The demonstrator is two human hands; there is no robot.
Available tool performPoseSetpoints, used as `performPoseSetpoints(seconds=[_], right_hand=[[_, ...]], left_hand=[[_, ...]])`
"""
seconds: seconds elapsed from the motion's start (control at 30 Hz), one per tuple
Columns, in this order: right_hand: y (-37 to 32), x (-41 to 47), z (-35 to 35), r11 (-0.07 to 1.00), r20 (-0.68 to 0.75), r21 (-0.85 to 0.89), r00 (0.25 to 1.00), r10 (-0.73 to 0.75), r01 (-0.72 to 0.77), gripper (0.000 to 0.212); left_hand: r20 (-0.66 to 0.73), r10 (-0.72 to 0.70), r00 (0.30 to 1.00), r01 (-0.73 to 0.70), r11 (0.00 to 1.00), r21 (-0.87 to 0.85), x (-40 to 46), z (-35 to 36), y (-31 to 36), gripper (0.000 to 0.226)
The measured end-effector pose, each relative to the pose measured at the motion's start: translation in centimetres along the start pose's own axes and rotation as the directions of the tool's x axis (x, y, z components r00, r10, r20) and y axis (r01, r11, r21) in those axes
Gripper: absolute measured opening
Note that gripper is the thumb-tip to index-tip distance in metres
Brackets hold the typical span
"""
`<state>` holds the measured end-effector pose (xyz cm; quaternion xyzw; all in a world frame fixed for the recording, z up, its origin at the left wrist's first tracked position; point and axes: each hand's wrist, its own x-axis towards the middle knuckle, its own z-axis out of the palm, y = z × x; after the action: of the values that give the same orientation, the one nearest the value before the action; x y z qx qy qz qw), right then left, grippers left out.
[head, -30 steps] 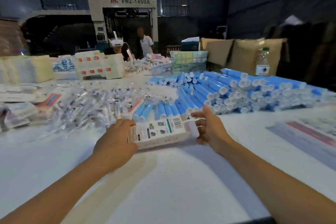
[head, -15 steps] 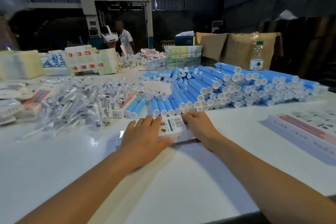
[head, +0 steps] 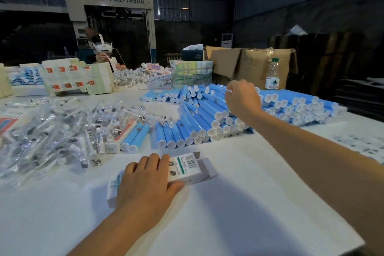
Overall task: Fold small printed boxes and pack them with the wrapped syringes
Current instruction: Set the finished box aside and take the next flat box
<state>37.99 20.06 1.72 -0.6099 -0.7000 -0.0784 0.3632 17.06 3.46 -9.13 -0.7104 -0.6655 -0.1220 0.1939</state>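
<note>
Near the front edge of the white worktop (head: 239,210), the left hand (head: 145,183) lies over a small printed box (head: 187,169), its fingers (head: 154,160) laid fairly straight across the top and the thumb against the near side. This looks like a steadying press that keeps the light carton from sliding while the other hand is away. The box lies on its side with its right-hand end open, a flap sticking out there, presumably so that contents can go in from that side. Farther back and to the right, the right hand (head: 242,98) hovers over the heap of blue tubes (head: 207,118), fingers curled inward; whether they pinch anything cannot be told from this angle. The wrapped syringes (head: 62,129) lie in a loose pile at the left, within easy reach of the box. A water bottle (head: 272,75) stands behind the tubes, beside brown cartons (head: 249,62). Across the worktop, another person (head: 104,54) works near a stack of flat box blanks (head: 76,78).
</note>
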Motion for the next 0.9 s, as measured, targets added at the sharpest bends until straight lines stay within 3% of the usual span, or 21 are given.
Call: performPoseSetpoints(seconds=[0.1, 0.2, 0.3, 0.4, 0.57, 0.63, 0.7, 0.73, 0.8, 0.87, 0.9], right_hand=[[1.7, 4.5, -0.3, 0.964, -0.019, -0.265, 0.999, 0.027, -0.031, 0.026], [2.7, 7.5, -0.1, 0.918, 0.070, -0.384, 0.988, 0.138, -0.101, 0.025], [3.2, 9.3, 0.2, 0.915, 0.182, -0.376, 0.957, 0.226, -0.145, 0.013], [3.4, 9.9, 0.7, 0.924, 0.245, -0.371, 0.950, 0.193, -0.092, 0.007], [3.3, 9.5, 0.4, 0.932, 0.191, -0.349, 0.966, 0.174, -0.099, 0.014], [2.8, 9.0, -0.9, 0.973, 0.075, -0.158, 0.981, 0.179, -0.166, 0.025], [1.8, 7.5, -2.4, 0.956, -0.019, 0.210, 0.976, 0.215, -0.206, 0.031], [1.1, 6.2, -3.0, 0.874, -0.022, 0.439, 0.970, 0.243, -0.209, 0.033], [0.0, 2.9, -3.9, 0.566, 0.082, 0.793, 0.961, 0.265, -0.224, 0.046], [-0.8, -0.6, -3.8, 0.293, 0.234, 0.908, 0.942, 0.239, -0.300, 0.057], [-1.3, -2.4, -3.4, 0.228, 0.289, 0.912, 0.929, 0.230, -0.340, 0.057]], left_hand=[[0.003, 0.004, 1.000, -0.004, 1.000, -0.026, 0.4, 0.0, 0.0, 0.067], [0.003, 0.016, 1.000, -0.016, 0.999, -0.031, 0.9, 0.2, 0.1, 0.066], [0.012, 0.024, 1.000, -0.024, 0.999, -0.039, 1.2, 0.3, 0.0, 0.065], [0.012, 0.024, 1.000, -0.023, 0.999, -0.040, 1.2, 0.2, 0.0, 0.067], [0.030, 0.020, 0.999, -0.019, 0.999, -0.031, 1.2, 0.0, 0.3, 0.065], [0.032, 0.013, 0.999, -0.012, 0.999, -0.029, 1.2, 0.0, 0.2, 0.064], [0.034, -0.001, 0.999, 0.002, 0.999, -0.035, 1.2, 0.0, 0.1, 0.064], [0.035, -0.010, 0.999, 0.011, 0.999, -0.040, 1.2, 0.1, 0.1, 0.064], [0.033, -0.020, 0.999, 0.022, 0.998, -0.054, 1.4, 0.0, 0.2, 0.065], [0.019, -0.034, 0.999, 0.035, 0.997, -0.076, 1.6, 0.0, 0.2, 0.064], [0.017, -0.049, 0.999, 0.051, 0.995, -0.083, 1.5, -0.1, 0.1, 0.064]])
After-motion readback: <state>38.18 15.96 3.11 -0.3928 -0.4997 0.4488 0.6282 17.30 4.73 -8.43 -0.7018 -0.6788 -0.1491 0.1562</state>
